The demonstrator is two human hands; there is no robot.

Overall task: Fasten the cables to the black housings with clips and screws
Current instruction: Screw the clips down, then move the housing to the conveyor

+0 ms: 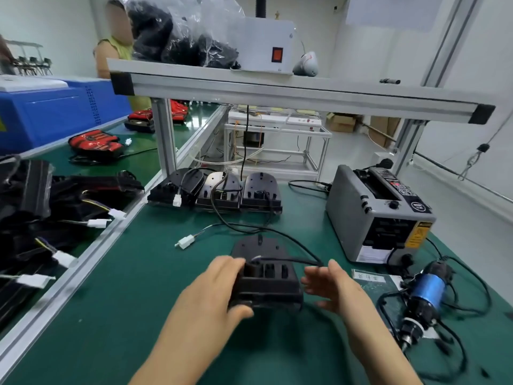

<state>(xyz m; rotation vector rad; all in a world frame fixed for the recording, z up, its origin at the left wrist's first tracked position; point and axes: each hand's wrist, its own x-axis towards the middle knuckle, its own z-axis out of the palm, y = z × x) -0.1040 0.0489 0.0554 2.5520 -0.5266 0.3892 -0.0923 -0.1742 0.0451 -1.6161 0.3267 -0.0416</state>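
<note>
Left of the bench (138, 301) a pile (41, 218) of housings is waiting, and a row (213, 190) of three is sitting at its back, clips too small to judge. The housing (266, 282) in play is being held up front, left hand (211, 287) gripping its left side, right hand (330, 287) hovering spread just beside it. Its cable (294, 243) is trailing loose, the screwdriver (424, 295) lying untouched: barely begun, I'm judging.

Bright, even indoor light, soft shadows, slight motion blur, wide-angle bending at edges.
</note>
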